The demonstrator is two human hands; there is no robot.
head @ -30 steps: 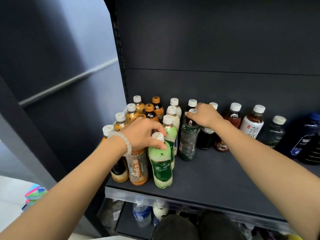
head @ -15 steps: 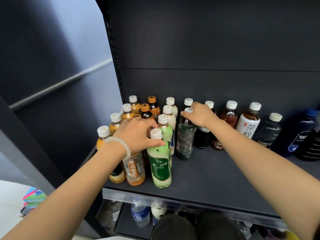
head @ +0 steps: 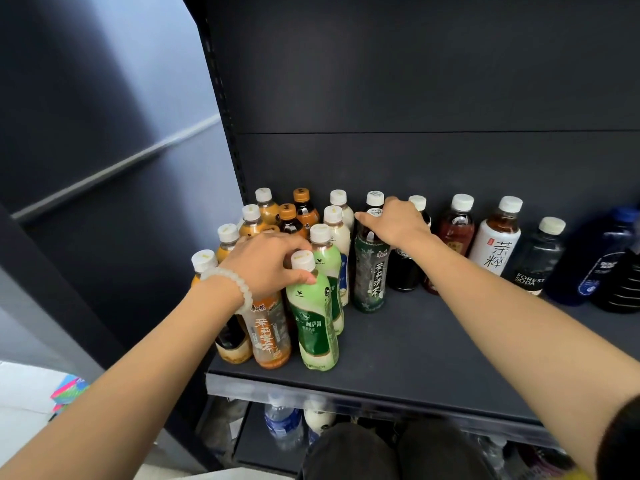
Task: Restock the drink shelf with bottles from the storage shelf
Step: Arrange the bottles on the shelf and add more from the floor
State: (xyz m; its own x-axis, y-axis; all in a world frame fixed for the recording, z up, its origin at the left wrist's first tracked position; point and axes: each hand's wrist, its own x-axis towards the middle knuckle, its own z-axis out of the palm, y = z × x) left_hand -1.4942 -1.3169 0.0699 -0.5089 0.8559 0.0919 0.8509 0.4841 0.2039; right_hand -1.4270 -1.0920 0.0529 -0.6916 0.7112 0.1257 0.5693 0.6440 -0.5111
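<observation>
On the dark shelf board stand several drink bottles in rows. My left hand, a bead bracelet on its wrist, grips the neck of a light green bottle at the front of the left cluster, thumb against its side just under the white cap. An orange tea bottle stands right beside it, its top hidden under my hand. My right hand curls over the top of a dark green tea bottle, fingers around its cap.
Orange, cream and dark bottles fill the back left. To the right stand a red tea bottle, a white-label bottle, a Forest Soda bottle and dark blue bottles. A lower shelf holds more bottles. The shelf upright rises at left.
The view has drifted slightly, shifting the shelf and bottles in frame. Both hands stay on the same bottle tops; the bottles remain standing on the shelf.
</observation>
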